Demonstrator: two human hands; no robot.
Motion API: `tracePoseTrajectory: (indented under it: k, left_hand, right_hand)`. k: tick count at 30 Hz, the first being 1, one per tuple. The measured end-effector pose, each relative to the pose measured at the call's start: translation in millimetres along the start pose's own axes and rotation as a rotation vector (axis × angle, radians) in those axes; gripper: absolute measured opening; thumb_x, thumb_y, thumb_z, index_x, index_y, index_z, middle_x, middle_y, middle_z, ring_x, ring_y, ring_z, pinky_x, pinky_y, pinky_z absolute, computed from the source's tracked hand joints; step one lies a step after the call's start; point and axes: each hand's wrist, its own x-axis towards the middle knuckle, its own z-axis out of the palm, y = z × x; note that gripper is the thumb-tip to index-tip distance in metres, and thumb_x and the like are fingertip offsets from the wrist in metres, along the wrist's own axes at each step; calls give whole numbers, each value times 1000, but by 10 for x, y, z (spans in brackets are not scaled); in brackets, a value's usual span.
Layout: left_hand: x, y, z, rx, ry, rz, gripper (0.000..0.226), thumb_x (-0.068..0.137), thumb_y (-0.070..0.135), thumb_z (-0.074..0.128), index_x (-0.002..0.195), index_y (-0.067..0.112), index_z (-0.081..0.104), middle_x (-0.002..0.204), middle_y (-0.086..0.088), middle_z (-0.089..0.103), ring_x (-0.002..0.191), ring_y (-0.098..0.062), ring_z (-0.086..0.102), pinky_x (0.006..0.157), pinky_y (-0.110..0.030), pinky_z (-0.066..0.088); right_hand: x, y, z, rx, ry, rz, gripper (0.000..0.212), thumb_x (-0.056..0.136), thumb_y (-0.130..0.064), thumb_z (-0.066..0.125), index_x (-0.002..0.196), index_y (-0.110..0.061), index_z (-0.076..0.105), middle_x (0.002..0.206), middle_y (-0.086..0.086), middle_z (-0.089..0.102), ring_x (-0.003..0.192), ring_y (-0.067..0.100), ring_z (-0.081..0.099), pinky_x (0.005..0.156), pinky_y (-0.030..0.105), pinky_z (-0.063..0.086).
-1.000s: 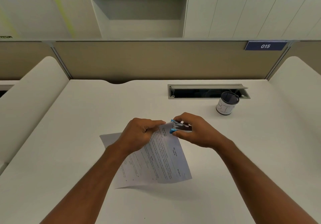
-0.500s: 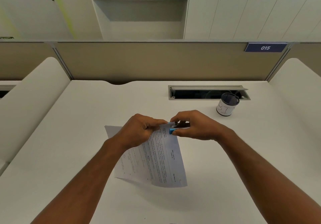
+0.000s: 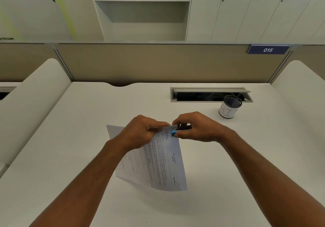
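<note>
Item 1. Left hand (image 3: pixel 140 133): fingers curled tight, thumb and forefinger pinching the top corner of the printed sheets (image 3: pixel 158 167). The sheets hang from that pinch toward 5 o'clock, their lower edge lifted off the desk (image 3: pixel 79 130).

Item 2. Right hand (image 3: pixel 198 128): closed round a small blue-and-black stapler (image 3: pixel 181 130), fingers over its top, thumb beneath. Stapler mouth points to 9 o'clock and sits over the pinched corner, touching the paper. Whether the mouth is fully pressed down cannot be told.

Item 3. Mesh cup (image 3: pixel 229 107): upright, at 2 o'clock from the hands, well apart.

Item 4. Cable tray (image 3: pixel 209 94): lid raised, just behind the cup.
</note>
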Motion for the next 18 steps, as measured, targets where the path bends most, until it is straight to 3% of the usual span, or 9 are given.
tracePoseTrajectory:
  k: [8,18]
  left_hand:
    - [11,-20,-1,-1,1,10,33,100,24,61,132,26,66,121,3,75,95,-22,74,77,-37,63]
    - [16,-45,13,-16,10,42,32,99,25,61,131,29,67,118,5,77,91,-21,75,74,-36,63]
  right_hand:
    - [6,24,22,12,19,-23,29,90,-39,70,114,-22,71,104,-9,70,92,10,63,73,19,51]
    - [4,22,21,-16,24,-58,24,92,-36,69,111,-22,72,101,-6,71,89,14,63,73,27,54]
